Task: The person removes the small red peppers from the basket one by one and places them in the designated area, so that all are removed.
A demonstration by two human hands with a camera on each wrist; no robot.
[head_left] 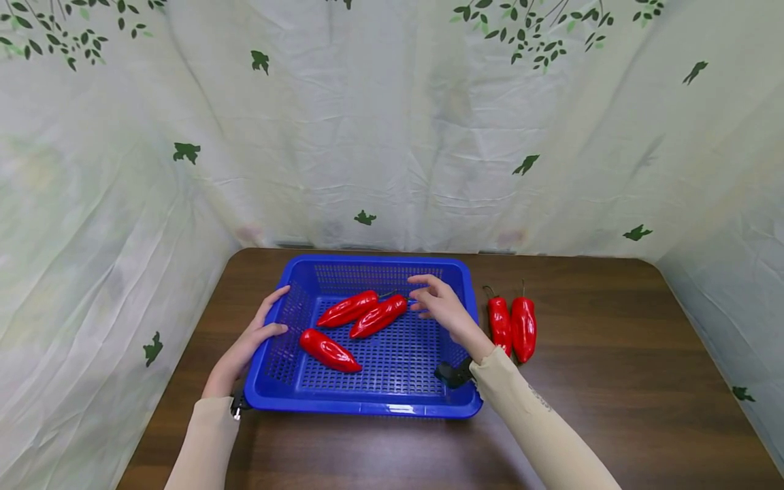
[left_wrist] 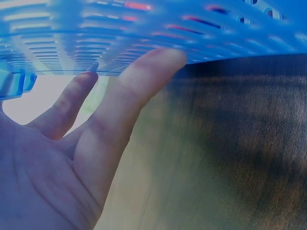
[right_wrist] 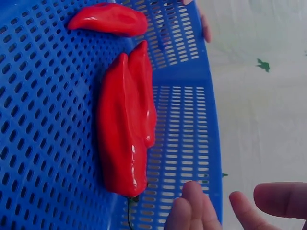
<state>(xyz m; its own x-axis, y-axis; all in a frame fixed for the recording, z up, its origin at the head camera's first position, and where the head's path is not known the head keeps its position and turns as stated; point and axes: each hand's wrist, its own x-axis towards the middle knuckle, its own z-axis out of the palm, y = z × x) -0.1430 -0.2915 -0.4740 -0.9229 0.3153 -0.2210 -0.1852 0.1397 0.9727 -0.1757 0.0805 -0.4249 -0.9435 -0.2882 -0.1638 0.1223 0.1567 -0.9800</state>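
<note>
A blue plastic basket (head_left: 361, 407) with slotted walls stands on the table, and three glossy red chili peppers lie in it. Two of these, the back pepper (head_left: 348, 308) and the middle pepper (head_left: 380, 317), lie side by side; the front pepper (head_left: 331, 351) lies apart at the left. My left hand (head_left: 243, 347) rests against the basket's left side, its thumb and fingers extended; the left wrist view shows the thumb (left_wrist: 139, 81) along the slotted wall. Inside the basket's right part hovers my right hand (head_left: 452, 314), fingers loosely bent and holding nothing, near the middle pepper's stem end.
Right of the basket, two more red peppers lie side by side on the brown wooden table (head_left: 612, 367): a left one (head_left: 499, 323) and a right one (head_left: 523, 330). A pale curtain (head_left: 392, 136) with green leaf prints hangs behind and along the sides of the table.
</note>
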